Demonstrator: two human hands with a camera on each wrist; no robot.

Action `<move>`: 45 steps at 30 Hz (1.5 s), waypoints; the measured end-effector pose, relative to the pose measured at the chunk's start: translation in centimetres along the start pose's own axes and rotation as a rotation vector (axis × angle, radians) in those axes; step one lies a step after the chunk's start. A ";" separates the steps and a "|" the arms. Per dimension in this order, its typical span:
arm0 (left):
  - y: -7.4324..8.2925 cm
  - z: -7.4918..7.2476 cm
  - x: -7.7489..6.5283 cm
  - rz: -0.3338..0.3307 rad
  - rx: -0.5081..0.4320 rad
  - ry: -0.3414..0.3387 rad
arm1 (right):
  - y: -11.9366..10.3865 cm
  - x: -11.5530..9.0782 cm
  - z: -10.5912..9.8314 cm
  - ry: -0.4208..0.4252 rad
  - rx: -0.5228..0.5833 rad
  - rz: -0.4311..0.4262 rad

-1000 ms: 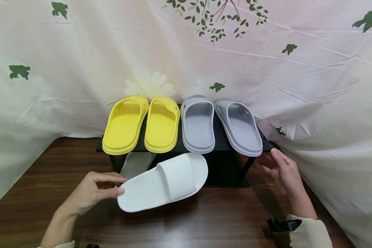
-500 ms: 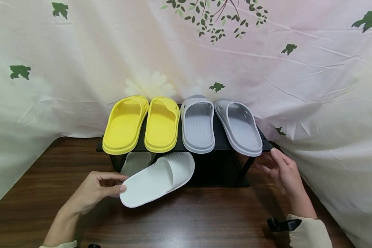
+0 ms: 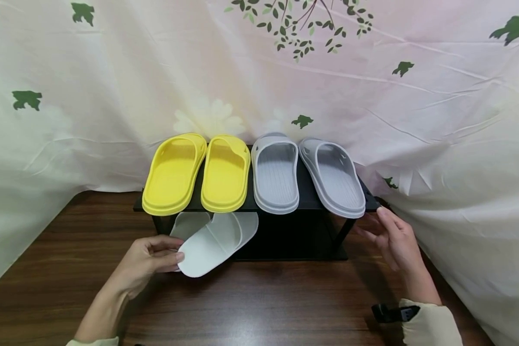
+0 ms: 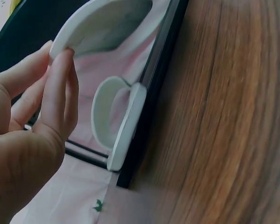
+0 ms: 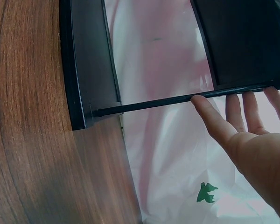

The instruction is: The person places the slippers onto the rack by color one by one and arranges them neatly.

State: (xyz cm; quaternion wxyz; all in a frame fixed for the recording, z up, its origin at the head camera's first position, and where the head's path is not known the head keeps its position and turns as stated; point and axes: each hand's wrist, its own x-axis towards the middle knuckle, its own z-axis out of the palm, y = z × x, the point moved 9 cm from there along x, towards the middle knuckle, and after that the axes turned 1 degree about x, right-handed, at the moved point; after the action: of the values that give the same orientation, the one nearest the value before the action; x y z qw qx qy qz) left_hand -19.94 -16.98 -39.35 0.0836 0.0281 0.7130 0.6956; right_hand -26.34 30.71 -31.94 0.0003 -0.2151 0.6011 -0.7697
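Note:
My left hand point(image 3: 149, 262) pinches the heel end of a white slipper point(image 3: 207, 247) between thumb and fingers. The slipper's toe end reaches under the top shelf of a black two-tier shoe rack point(image 3: 304, 235). A second white slipper point(image 4: 126, 130) lies on the rack's lower shelf, partly hidden behind the held one in the head view. In the left wrist view the held slipper is tilted above the lower shelf. At the rack's right end, my right hand point(image 5: 252, 135) touches the thin black post point(image 5: 163, 102) with extended fingertips.
Two yellow clogs point(image 3: 173, 178) and two grey clogs point(image 3: 277, 178) stand side by side on the top shelf. Behind the rack hangs a pale floral cloth point(image 3: 259, 86). The rack rests on a brown wooden tabletop point(image 3: 285, 307).
My left hand has moved slightly right and forward, turning the white slipper so its toe slid under the top shelf. The right hand stays at the rack.

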 end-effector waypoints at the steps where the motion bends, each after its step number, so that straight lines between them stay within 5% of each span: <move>1: -0.1 0.1 0.1 -0.006 -0.005 0.005 | 0.0 0.0 0.0 0.001 -0.001 -0.001; 16: -2.0 3.7 1.0 -0.092 -0.157 0.084 | -0.1 0.2 0.1 0.001 0.019 -0.004; 30: -3.1 5.4 1.0 -0.110 -0.318 0.319 | -0.1 0.2 0.1 -0.004 0.006 -0.005; 45: -3.8 6.0 0.6 -0.163 -0.300 0.353 | 0.0 0.0 0.0 0.003 -0.009 0.003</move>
State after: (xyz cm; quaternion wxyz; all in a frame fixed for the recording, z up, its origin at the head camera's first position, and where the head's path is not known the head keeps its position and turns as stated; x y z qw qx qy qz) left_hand -19.30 -11.05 -43.29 0.0169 -0.1641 0.6051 0.7789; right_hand -26.31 30.72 -31.92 -0.0001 -0.2130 0.6048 -0.7673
